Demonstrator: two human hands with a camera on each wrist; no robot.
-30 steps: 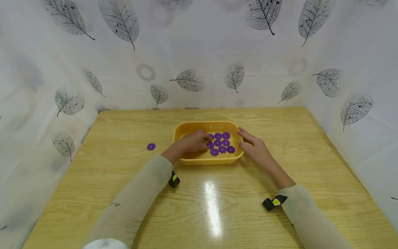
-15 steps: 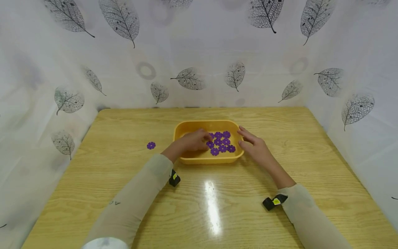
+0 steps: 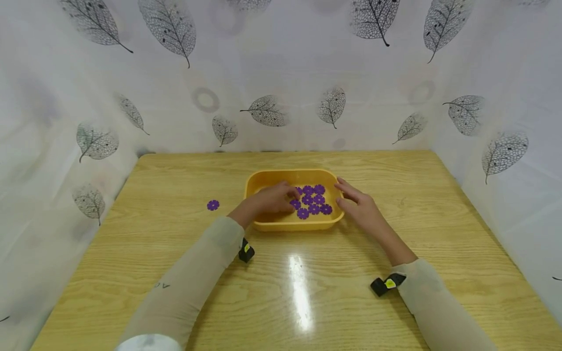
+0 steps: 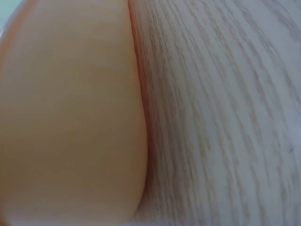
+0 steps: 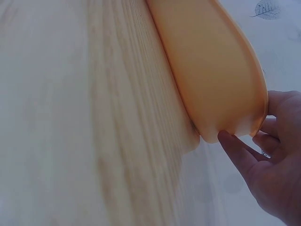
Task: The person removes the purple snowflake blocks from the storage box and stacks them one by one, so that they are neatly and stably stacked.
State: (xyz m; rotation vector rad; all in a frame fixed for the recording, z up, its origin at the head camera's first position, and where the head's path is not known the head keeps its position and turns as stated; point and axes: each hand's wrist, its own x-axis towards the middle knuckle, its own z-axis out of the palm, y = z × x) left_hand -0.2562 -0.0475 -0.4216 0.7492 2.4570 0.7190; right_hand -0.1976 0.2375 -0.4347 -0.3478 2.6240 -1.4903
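A yellow plastic tray (image 3: 290, 226) with raised walls stands on the table. Several purple notched, flower-shaped discs (image 3: 308, 200) lie on its floor, mostly towards the right half. My left hand (image 3: 274, 197) reaches over the tray's left end, fingers curled, and seems to pinch one purple disc (image 3: 295, 204) at the left of the group; its fingertips are partly hidden. At the right end, my right hand (image 3: 357, 204) holds the tray; the right wrist view has the thumb against the outer wall and a finger at the rim. Only the tray's wall (image 4: 70, 113) and the table fill the left wrist view.
A single purple disc (image 3: 212, 205) lies on the wooden table (image 3: 175, 180) left of the tray. White curtains (image 3: 281, 63) with a leaf print hang behind the table and along both sides. A strip of glare shows on the tabletop in front.
Both hands and the tray stay almost where they were. The disc at my left fingertips has shifted very slightly left, towards the hand.
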